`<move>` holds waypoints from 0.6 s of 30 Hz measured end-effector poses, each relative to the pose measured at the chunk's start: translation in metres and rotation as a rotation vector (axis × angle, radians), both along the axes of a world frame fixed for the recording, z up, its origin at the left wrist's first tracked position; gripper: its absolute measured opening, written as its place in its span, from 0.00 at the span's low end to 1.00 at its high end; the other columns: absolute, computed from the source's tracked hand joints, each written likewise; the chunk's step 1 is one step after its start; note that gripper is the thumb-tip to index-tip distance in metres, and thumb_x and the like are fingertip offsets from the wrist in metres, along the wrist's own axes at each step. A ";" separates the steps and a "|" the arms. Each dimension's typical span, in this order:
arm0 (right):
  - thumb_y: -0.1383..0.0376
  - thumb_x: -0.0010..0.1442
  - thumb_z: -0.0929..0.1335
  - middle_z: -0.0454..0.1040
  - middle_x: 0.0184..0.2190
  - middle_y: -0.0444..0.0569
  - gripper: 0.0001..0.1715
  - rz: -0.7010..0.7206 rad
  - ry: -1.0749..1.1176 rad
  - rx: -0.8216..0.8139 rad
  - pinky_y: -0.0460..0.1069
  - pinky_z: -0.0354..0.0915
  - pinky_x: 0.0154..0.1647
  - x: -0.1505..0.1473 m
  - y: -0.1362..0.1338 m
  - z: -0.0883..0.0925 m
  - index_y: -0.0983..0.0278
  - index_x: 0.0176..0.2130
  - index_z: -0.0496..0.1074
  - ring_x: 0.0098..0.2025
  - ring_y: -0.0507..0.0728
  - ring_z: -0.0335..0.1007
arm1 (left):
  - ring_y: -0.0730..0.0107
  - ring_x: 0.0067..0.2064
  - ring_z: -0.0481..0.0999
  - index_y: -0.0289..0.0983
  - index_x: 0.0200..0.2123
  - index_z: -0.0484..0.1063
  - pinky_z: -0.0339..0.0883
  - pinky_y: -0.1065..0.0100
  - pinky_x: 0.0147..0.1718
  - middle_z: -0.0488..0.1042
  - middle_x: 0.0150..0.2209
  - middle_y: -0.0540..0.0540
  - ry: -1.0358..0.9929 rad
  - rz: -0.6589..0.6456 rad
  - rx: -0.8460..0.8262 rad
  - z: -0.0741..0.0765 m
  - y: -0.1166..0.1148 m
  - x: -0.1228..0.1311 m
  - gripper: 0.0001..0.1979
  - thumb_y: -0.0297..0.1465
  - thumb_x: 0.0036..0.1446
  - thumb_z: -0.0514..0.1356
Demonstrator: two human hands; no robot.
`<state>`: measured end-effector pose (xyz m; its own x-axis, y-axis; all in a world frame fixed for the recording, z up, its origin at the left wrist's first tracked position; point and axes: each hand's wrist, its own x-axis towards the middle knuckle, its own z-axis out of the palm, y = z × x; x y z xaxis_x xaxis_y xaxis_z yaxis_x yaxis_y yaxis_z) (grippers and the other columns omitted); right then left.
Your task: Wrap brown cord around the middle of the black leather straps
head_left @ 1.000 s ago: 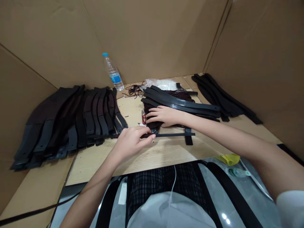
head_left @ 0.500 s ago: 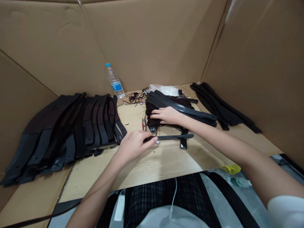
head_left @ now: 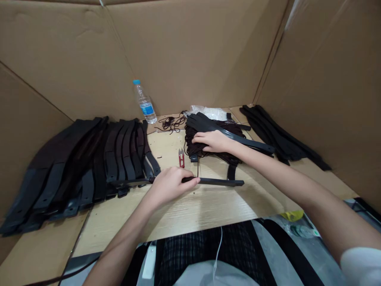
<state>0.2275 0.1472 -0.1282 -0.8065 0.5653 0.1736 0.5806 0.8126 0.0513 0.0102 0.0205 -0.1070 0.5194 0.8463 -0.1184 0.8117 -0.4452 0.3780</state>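
"Strip (head_left: pixel 222 182) first: which way does it lie from your left grip (head_left: pixel 171 183)?"

"It goes right through it, side to side. One thin, dark end sticks out to the right of that grip. The other end pokes out to the left, by your big pile of curved strips (head_left: pixel 71 159)."

"Is your left grip holding on?"

"Yes, your thumb and fingers are wrapped around the middle of the strip."

"And your right grip (head_left: pixel 214 142)?"

"It's farther from you and to the right, lying on a cord bundle (head_left: pixel 193 147). I can't tell if your fingers pinch any. One loose cord (head_left: pixel 198 167) runs from there down to the strip, next to your left thumb. So your left grip is the near one."

"What's it all like?"

"Your strip looks smooth, seen on its skinny edge. The cord is brown, stringy and full of loops. Little red snips (head_left: pixel 181 159) lie just past your left grip, on the pale, woody tabletop (head_left: pixel 184 216)."
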 end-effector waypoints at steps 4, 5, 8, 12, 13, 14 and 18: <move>0.71 0.57 0.66 0.70 0.57 0.48 0.26 0.001 0.020 -0.025 0.47 0.54 0.28 0.002 0.002 0.001 0.58 0.55 0.67 0.48 0.58 0.72 | 0.66 0.33 0.75 0.40 0.28 0.77 0.54 0.70 0.29 0.79 0.30 0.48 0.003 0.005 -0.036 0.003 -0.003 -0.006 0.21 0.44 0.64 0.51; 0.71 0.57 0.66 0.70 0.57 0.48 0.27 0.004 0.021 -0.026 0.47 0.54 0.28 0.002 0.002 0.001 0.58 0.55 0.66 0.48 0.58 0.72 | 0.66 0.34 0.75 0.40 0.29 0.78 0.55 0.70 0.30 0.79 0.31 0.48 -0.008 0.013 -0.039 0.004 -0.004 -0.009 0.20 0.43 0.64 0.51; 0.71 0.57 0.65 0.70 0.56 0.48 0.26 0.013 0.021 -0.018 0.47 0.53 0.28 0.002 0.002 0.000 0.57 0.55 0.67 0.48 0.58 0.72 | 0.66 0.34 0.75 0.40 0.31 0.79 0.56 0.70 0.31 0.80 0.33 0.49 -0.032 0.053 -0.051 0.007 -0.006 -0.021 0.20 0.43 0.63 0.51; 0.71 0.57 0.66 0.70 0.57 0.48 0.26 0.015 0.027 -0.005 0.47 0.52 0.28 0.003 0.002 -0.002 0.57 0.55 0.67 0.48 0.57 0.72 | 0.67 0.32 0.75 0.40 0.31 0.79 0.57 0.70 0.29 0.80 0.32 0.48 -0.053 0.123 -0.035 0.008 -0.007 -0.038 0.21 0.44 0.63 0.51; 0.70 0.57 0.66 0.70 0.57 0.48 0.26 0.012 0.025 -0.003 0.47 0.52 0.28 0.003 0.002 -0.003 0.58 0.55 0.67 0.47 0.57 0.72 | 0.67 0.32 0.76 0.40 0.32 0.80 0.58 0.71 0.30 0.80 0.32 0.48 -0.069 0.137 -0.023 0.007 -0.006 -0.042 0.21 0.45 0.62 0.52; 0.70 0.57 0.66 0.70 0.57 0.48 0.26 0.009 0.022 -0.002 0.47 0.52 0.28 0.003 0.002 -0.003 0.58 0.55 0.66 0.47 0.57 0.72 | 0.67 0.33 0.76 0.40 0.32 0.80 0.59 0.71 0.30 0.81 0.32 0.48 -0.087 0.146 -0.011 0.007 -0.006 -0.045 0.20 0.45 0.62 0.52; 0.70 0.57 0.66 0.70 0.57 0.48 0.26 0.003 -0.005 0.006 0.47 0.51 0.27 0.001 0.001 -0.005 0.58 0.55 0.66 0.48 0.57 0.72 | 0.67 0.31 0.75 0.39 0.30 0.80 0.61 0.72 0.30 0.80 0.29 0.47 -0.153 0.161 0.030 0.005 -0.001 -0.054 0.21 0.45 0.60 0.54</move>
<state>0.2289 0.1479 -0.1332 -0.8092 0.5617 0.1724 0.5776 0.8142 0.0590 -0.0437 0.0194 -0.1015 0.3871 0.9218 -0.0226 0.8077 -0.3271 0.4905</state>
